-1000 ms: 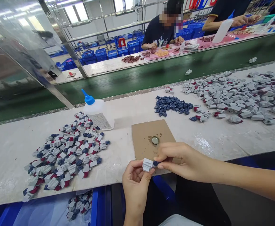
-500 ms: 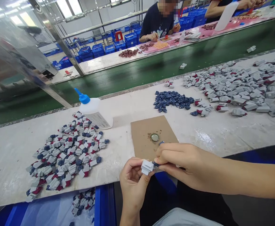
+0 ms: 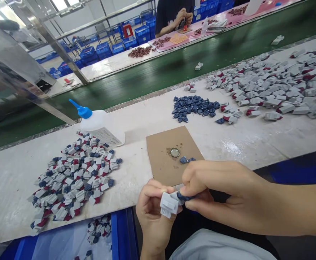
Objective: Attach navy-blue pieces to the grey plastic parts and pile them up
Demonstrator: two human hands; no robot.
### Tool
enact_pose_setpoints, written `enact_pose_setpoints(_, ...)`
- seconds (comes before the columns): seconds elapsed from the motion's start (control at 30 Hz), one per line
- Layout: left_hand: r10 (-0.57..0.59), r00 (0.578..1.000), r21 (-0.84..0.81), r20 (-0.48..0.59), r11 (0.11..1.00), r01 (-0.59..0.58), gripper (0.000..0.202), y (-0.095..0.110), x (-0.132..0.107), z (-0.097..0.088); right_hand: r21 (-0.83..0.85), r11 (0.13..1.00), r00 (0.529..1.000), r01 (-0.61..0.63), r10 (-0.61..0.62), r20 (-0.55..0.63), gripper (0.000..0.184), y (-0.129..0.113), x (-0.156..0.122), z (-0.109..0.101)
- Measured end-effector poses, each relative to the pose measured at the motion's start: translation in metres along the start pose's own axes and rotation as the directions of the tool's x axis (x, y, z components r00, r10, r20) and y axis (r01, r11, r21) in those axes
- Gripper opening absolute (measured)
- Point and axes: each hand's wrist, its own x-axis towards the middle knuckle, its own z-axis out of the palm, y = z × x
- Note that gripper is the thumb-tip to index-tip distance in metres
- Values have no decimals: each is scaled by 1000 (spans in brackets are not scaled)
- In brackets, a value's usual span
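Between the thumb and fingers of my left hand (image 3: 154,213) is a grey plastic block (image 3: 169,204) with stepped sides. My right hand (image 3: 217,195) pinches a small dark blue plastic piece (image 3: 183,196) against the block's right end; whether the two are joined I cannot tell. Just beyond my hands lies a brown cardboard square (image 3: 160,162). On it rest a bottle cap (image 3: 174,152) with shiny contents and loose blue pieces (image 3: 186,159), partly behind my right hand.
A white glue bottle (image 3: 101,126) with a blue nozzle stands beside a heap of grey, red and blue parts (image 3: 77,177). Blue pieces (image 3: 194,107) and grey-red parts (image 3: 271,86) are piled behind. A blue bin (image 3: 120,234) sits below; a co-worker (image 3: 174,18) sits across the green conveyor (image 3: 147,76).
My view has tilted down slightly. The blue piece now sits against the grey block's end, and my right hand is closer to it. The loose blue pieces on the cardboard show more fully.
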Motion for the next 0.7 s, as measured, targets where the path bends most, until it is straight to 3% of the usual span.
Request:
enact_pose_setpoints(0.1, -83, 996, -97, 10, 992, 84, 21, 2, 2, 3, 2, 1000, 1000, -6, 6, 12, 6, -6, 1, -6)
enact_pose_setpoints(0.23, -146, 989, -159, 13, 976, 146, 21, 4, 3, 6, -61, 998, 997, -28, 23, -78, 9, -10, 0, -14)
enact_pose_setpoints(0.53, -114, 993, -129, 25, 985, 116, 23, 5, 2, 7, -59, 998, 999, -27, 24, -39, 6, -10, -2, -9)
enact_pose_setpoints(0.7, -222, 975, -91, -21, 971, 219, 24, 6, 3, 5, -28, 998, 998, -53, 52, -23, 4, -4, 4, -9)
